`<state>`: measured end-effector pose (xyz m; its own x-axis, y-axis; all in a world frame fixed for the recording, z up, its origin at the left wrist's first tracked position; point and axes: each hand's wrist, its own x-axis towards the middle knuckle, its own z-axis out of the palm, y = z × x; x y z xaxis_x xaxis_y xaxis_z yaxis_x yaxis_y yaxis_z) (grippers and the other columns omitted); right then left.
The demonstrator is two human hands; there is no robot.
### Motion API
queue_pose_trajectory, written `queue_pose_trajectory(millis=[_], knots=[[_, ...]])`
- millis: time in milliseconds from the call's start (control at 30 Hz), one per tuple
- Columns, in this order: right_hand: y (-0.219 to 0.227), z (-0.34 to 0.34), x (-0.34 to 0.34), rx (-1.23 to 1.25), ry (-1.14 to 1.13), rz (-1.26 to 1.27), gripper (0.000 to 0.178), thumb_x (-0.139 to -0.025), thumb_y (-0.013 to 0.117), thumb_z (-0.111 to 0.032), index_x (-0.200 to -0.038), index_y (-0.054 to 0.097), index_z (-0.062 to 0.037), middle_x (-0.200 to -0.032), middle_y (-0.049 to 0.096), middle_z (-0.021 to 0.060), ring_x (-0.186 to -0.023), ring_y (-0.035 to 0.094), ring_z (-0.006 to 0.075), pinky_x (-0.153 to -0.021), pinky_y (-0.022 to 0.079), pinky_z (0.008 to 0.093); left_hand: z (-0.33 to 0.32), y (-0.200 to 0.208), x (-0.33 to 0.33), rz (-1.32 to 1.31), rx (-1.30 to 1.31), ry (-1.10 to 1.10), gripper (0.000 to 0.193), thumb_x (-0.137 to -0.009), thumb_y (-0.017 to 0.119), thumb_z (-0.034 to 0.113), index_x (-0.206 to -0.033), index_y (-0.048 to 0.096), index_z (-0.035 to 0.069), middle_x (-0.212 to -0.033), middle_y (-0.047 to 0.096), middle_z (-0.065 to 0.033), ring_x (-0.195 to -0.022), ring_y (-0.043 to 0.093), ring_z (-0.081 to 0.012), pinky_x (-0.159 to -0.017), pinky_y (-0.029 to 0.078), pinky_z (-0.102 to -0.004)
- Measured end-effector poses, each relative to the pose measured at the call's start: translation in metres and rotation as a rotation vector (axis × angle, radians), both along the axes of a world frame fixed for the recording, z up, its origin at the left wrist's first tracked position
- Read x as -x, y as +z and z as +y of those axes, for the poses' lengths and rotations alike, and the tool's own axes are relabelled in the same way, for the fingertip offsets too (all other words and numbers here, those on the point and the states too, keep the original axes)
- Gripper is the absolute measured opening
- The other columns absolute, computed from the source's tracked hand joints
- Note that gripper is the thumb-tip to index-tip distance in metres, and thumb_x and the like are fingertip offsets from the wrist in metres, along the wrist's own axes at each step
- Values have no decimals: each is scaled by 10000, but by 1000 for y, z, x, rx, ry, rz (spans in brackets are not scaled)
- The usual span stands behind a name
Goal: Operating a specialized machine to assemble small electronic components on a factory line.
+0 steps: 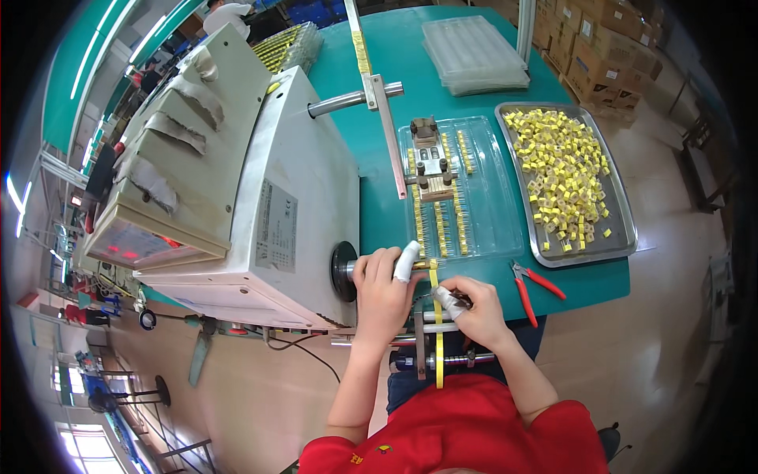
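My left hand [384, 291] is beside the black round knob [343, 271] on the winding machine [296, 189]. Its fingers curl in around the machine's spindle end, and a white cover wraps one fingertip. What they grip there is hidden. A yellow tape strip [439, 340] runs from the spindle down over metal guide bars [430, 341] toward my red shirt. Right of the strip, my right hand [478, 312] is closed on a small dark tool [464, 301], mostly covered by the fingers; white wrapping shows on a finger here too.
Beyond my hands lies a clear plastic tray [493, 201] with rows of yellow coils, under a metal fixture [430, 162]. To the right are red-handled cutters [530, 291] and a metal tray [624, 229] of small yellow parts. Stacked clear trays [474, 51] lie farther back.
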<state>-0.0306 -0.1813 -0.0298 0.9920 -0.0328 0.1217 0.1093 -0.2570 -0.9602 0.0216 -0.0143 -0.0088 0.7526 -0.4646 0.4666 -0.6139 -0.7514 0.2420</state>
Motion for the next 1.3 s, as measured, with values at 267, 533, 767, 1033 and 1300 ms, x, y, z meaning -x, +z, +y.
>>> queue_pose_trajectory(millis=[267,533,767,1033,1300], knots=[[-15,15,0,-110,-92,-223,148,-786,655,53,-923,622,10,-800,620,92,-670,618,164,-588,481,263,6,-8,11,-20,194,-27,430,-811,664,-29,-1229,574,14,-1209,577,-146,-1202,546,-350,-1039,400,-519],[-15,17,0,-275,-99,43,124,-951,615,-100,-927,619,21,-848,641,19,-786,579,54,-703,465,209,9,-21,10,-81,249,-84,552,-695,628,-112,-1230,595,18,-1220,565,-150,-1201,542,-356,-1014,415,-521],[-15,19,-4,-263,-140,-61,67,-919,631,-49,-892,627,12,-713,601,0,-615,524,26,-532,422,216,6,-10,7,-59,220,-73,540,-691,625,-91,-1197,651,95,-1193,567,-126,-1185,531,-324,-1004,398,-491],[-17,19,-1,-192,-168,-23,58,-880,662,-37,-891,622,3,-710,605,42,-622,542,48,-540,431,236,-7,9,-2,14,138,-103,501,-627,546,-96,-1078,668,86,-1047,620,-52,-1041,557,-252,-934,327,-425],[5,8,0,49,-125,7,176,-775,667,37,-946,657,0,-863,665,143,-753,672,277,-647,515,338,-6,31,-15,179,62,-166,376,-708,531,-85,-1037,641,58,-905,619,-74,-874,576,-256,-829,385,-371]])
